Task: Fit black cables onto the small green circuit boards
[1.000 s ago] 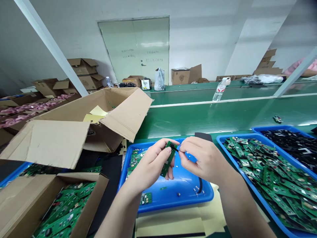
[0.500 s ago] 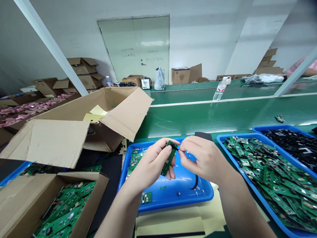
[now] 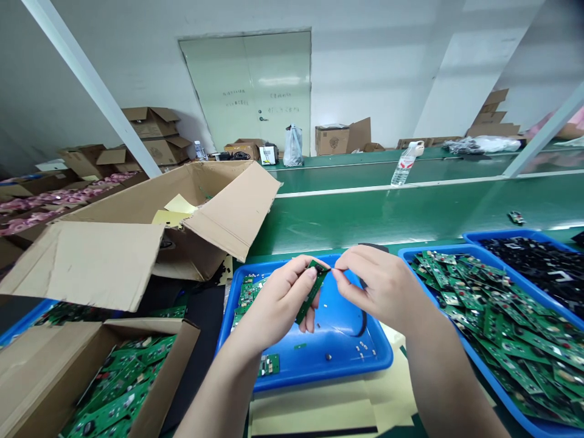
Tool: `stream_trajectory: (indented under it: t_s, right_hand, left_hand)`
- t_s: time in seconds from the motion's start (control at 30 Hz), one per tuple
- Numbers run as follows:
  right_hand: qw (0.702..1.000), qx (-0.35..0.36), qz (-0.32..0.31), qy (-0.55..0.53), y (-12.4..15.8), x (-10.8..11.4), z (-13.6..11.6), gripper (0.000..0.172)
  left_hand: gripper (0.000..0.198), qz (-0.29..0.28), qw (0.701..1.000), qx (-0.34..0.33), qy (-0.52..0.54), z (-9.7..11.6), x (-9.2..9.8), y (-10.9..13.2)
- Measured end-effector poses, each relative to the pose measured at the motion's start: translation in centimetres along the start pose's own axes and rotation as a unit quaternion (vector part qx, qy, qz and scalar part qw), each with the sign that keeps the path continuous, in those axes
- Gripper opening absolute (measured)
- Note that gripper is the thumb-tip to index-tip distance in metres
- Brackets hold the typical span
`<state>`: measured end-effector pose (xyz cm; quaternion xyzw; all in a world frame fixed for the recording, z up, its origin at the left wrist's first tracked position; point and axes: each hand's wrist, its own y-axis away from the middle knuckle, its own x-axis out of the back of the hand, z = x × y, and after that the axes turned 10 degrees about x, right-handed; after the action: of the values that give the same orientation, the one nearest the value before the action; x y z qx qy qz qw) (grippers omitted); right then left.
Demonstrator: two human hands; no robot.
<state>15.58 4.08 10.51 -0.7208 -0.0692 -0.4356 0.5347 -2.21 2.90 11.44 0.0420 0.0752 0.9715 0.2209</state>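
Observation:
Over the blue tray point(image 3: 314, 377), my left hand point(image 3: 285, 298) grips a narrow green circuit board point(image 3: 310, 295), tilted, its thumb pressed on the face. A dark part sits near the board's upper end. My right hand point(image 3: 376, 283) is closed in a pinch at that end, its fingertips on a thin black strip point(image 3: 364, 325) that loops down behind the fingers toward the tray. Just a small dark bit shows between the fingertips and the board. In the tray lie more green boards point(image 3: 250, 292), small white pieces and a little round dark part point(image 3: 328, 357).
To the right stands a blue tray heaped with circuit boards point(image 3: 506, 334), with a tray of black parts point(image 3: 533, 261) behind it. On the left are a large open carton point(image 3: 223, 225) and a smaller box of boards point(image 3: 182, 353). A water bottle point(image 3: 404, 165) stands farther back.
My right hand's fingertips have moved slightly right along the board's upper end, and the loop of black strip has shifted. My left hand keeps its hold on the board.

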Motion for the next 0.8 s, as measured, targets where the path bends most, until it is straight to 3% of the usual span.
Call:
stream_trajectory:
  t_s: [0.23,0.4,0.6,0.73,0.8]
  right_hand:
    - [0.999,0.009,-0.008,0.031,0.0,0.1,0.4,0.023]
    - [0.998,0.032,-0.003,0.058,0.0,-0.1,0.4,0.025]
    - [0.997,0.032,0.071,0.015,-0.1,-1.0,0.2,0.020]
    - [0.991,0.016,0.128,-0.022,-0.2,-0.9,0.1,0.046]
    - [0.983,0.000,0.182,-0.017,-0.1,-0.6,-0.1,0.045]
  left_hand:
    - [0.028,-0.009,0.996,0.011,-0.084,0.2,0.2,0.1]
    - [0.026,-0.030,0.991,0.029,-0.130,0.6,0.3,0.1]
    - [0.023,-0.016,0.994,0.014,-0.103,0.7,0.5,0.4]
    - [0.028,0.001,0.996,-0.008,-0.089,0.4,0.7,0.5]
    - [0.030,0.001,0.994,-0.014,-0.105,0.3,0.7,0.6]
